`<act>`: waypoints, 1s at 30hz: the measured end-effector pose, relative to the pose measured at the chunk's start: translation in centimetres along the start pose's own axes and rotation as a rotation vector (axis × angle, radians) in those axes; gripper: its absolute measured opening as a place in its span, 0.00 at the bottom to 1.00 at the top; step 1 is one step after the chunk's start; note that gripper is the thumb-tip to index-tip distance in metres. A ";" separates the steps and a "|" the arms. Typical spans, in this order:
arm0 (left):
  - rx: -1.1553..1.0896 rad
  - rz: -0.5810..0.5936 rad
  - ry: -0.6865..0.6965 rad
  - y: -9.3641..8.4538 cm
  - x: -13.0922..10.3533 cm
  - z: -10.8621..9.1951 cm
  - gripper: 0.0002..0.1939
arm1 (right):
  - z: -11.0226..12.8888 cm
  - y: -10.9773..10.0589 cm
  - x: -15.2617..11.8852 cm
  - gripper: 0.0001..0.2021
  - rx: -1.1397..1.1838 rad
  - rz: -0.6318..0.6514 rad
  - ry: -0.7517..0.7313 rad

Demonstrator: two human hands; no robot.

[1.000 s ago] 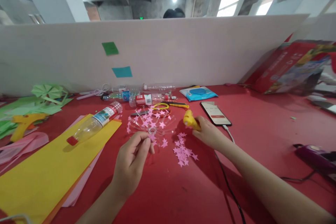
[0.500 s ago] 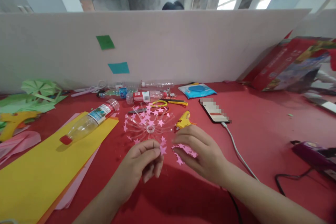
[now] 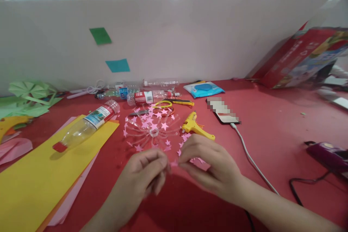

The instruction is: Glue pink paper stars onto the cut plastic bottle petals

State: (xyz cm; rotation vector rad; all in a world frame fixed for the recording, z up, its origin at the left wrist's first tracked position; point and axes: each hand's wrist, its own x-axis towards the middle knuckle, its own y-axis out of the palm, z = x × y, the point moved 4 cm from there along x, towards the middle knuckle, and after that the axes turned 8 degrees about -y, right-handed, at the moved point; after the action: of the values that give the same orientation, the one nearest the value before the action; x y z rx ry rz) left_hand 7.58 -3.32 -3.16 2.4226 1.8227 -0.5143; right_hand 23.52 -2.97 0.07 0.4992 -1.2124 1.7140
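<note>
**Both hands on one pink paper star, mid-bench toward the near edge**

Left hand (image 3: 148,172): fingers curled, thumb and fingertips pinching the left end of a pink paper star (image 3: 174,164); blurred there. Right hand (image 3: 208,165): thumb and forefinger pinching the star's right end, other fingers curled above. Star sits in the gap between the hands, above the red bench (image 3: 272,127).

Yellow paper sheets (image 3: 49,174) run in from the near left corner, orange and pink sheets under them. Purple corded device (image 3: 327,157) by the right edge, black cord trailing nearward.

Loose pink star pile (image 3: 180,145) just beyond the right hand, partly hidden by it. Left of the pile: clear plastic piece, strips fanned around a ring (image 3: 154,132), pink stars over its far side. Yellow glue gun (image 3: 194,125) just right of it, lying on its side.

Red-capped clear bottle (image 3: 81,127) lies across the yellow sheets. Phone (image 3: 224,114) right of the glue gun, white cable plugged in its near end.

Farther: scissors (image 3: 138,113) behind the fanned plastic, then red-labelled bottle (image 3: 143,98) on its side, blue wipes pack (image 3: 203,89) near the far edge. White partition (image 3: 190,40) along the far edge.
</note>
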 end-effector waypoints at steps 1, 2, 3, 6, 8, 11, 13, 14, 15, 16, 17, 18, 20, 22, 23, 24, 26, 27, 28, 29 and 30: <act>0.140 -0.172 0.157 -0.7 0.0 -0.6 0.11 | -0.4 -0.2 0.1 0.06 -0.020 -0.036 0.041; 0.297 -0.346 0.328 -1.2 -0.2 -1.2 0.10 | -0.9 -0.4 0.1 0.06 -0.052 -0.072 0.080; 0.455 -0.493 0.487 -1.5 -0.4 -1.7 0.08 | -1.4 -0.5 0.1 0.07 -0.090 -0.099 0.107; 0.810 -0.701 0.756 -1.0 0.0 -2.2 0.07 | -2.7 -0.3 0.2 0.07 -0.180 -0.119 0.092; 0.920 -0.748 0.788 -0.4 0.8 -1.9 0.09 | -3.2 0.0 0.3 0.07 -0.210 -0.110 0.045; 0.990 -0.791 0.785 0.4 1.6 -1.6 0.11 | -3.5 0.6 0.3 0.06 -0.243 -0.097 0.014; 0.988 -0.825 0.783 0.7 1.7 -1.5 0.10 | -3.6 0.8 0.2 0.06 -0.252 -0.079 0.010; 0.979 -0.836 0.784 0.7 1.7 -1.4 0.09 | -3.5 0.9 0.2 0.06 -0.255 -0.069 0.007; 0.966 -0.842 0.785 0.8 1.7 -1.4 0.07 | -3.5 1.0 0.2 0.06 -0.258 -0.057 0.002; 0.954 -0.841 0.788 0.8 1.7 -1.4 0.06 | -3.4 1.1 0.1 0.06 -0.263 -0.043 -0.003; 0.943 -0.835 0.791 0.8 1.7 -1.3 0.06 | -3.4 1.2 0.1 0.06 -0.270 -0.030 -0.007; 0.936 -0.824 0.794 0.8 1.7 -1.3 0.05 | -3.4 1.2 0.0 0.07 -0.277 -0.017 -0.014; 0.922 -0.800 0.802 0.9 1.6 -1.3 0.06 | -3.4 1.4 -0.1 0.07 -0.296 0.002 -0.034; 0.914 -0.784 0.810 1.0 1.5 -1.3 0.06 | -3.4 1.5 -0.2 0.07 -0.320 0.016 -0.052; 0.912 -0.779 0.815 1.0 1.5 -1.3 0.06 | -3.5 1.6 -0.3 0.07 -0.331 0.023 -0.057; 0.911 -0.775 0.821 1.1 1.4 -1.3 0.06 | -3.5 1.7 -0.3 0.08 -0.338 0.029 -0.058; 0.911 -0.771 0.824 1.2 1.4 -1.4 0.06 | -3.6 1.7 -0.4 0.08 -0.343 0.037 -0.057; 0.911 -0.770 0.827 1.2 1.4 -1.4 0.06 | -3.6 1.7 -0.4 0.08 -0.341 0.037 -0.057; 0.910 -0.771 0.832 1.2 1.4 -1.4 0.06 | -3.6 1.7 -0.4 0.07 -0.339 0.036 -0.057; 0.910 -0.772 0.834 1.2 1.4 -1.5 0.05 | -3.5 1.7 -0.4 0.07 -0.336 0.032 -0.058; 0.910 -0.774 0.835 1.2 1.4 -1.5 0.05 | -3.5 1.7 -0.4 0.07 -0.332 0.029 -0.059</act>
State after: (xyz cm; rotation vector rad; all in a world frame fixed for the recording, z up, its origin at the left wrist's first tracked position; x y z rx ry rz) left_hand 9.35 -2.05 -2.35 2.4757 3.6073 -0.4479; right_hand 22.89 -0.14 -2.54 0.3336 -1.5175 1.4899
